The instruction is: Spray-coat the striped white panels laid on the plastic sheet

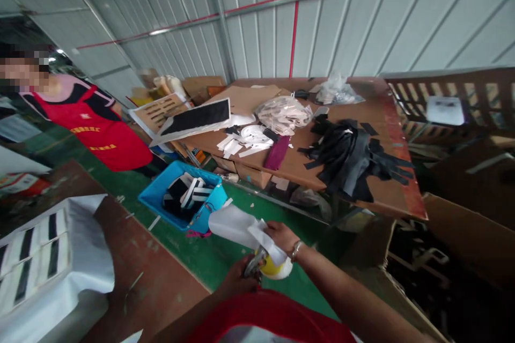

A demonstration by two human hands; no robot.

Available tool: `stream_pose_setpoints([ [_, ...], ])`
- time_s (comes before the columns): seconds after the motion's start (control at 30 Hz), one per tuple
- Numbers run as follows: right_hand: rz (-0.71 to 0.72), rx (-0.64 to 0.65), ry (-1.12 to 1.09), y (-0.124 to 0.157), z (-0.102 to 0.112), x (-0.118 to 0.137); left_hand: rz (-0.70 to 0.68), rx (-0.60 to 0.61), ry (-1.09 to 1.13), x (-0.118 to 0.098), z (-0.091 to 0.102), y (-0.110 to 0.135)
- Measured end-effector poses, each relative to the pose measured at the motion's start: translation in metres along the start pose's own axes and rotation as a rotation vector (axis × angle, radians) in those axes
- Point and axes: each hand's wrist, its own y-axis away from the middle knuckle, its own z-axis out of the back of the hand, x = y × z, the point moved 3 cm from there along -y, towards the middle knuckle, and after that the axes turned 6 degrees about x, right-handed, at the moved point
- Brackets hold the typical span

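My right hand (282, 238), with a bracelet at the wrist, is closed on the edge of a white sheet (233, 225). The sheet hangs out to the left, towards the blue bin. Low in front of my red apron, my left hand (241, 273) is closed around a grey curved metal tool (255, 263), whose exact kind I cannot make out. Against this tool and under the sheet sits a white roll with a yellow core (275, 268), partly covered by the sheet and my right hand.
A blue bin (155, 196) with black-and-white pieces stands on the green floor. The brown table (306, 158) bears black strips (348, 155), white strips (251, 138) and a bundle (284, 113). A person in a red apron (107, 136) stands left. An open carton (406, 292) is at right.
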Motion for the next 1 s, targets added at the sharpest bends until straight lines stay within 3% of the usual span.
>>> stream_pose_setpoints([
  [0.1,0.008,-0.005,-0.092,0.010,-0.014,0.010,0.011,-0.004,-0.005,-0.003,0.001,0.018],
  [0.23,0.126,0.033,-0.135,0.026,-0.024,0.022,0.027,0.055,-0.015,-0.009,0.016,0.024],
  [0.43,0.078,-0.018,-0.011,0.034,-0.055,0.052,-0.008,0.145,-0.051,-0.017,0.069,0.027],
  [0.7,-0.202,-0.335,0.621,-0.034,-0.136,0.095,0.023,0.211,-0.193,0.001,0.179,0.033],
  [0.87,-0.025,-0.321,0.820,-0.077,-0.170,0.111,0.032,0.195,-0.338,0.004,0.234,0.046],
  [1.0,0.052,-0.314,0.854,-0.100,-0.182,0.131,0.021,0.177,-0.335,-0.001,0.256,0.058],
])
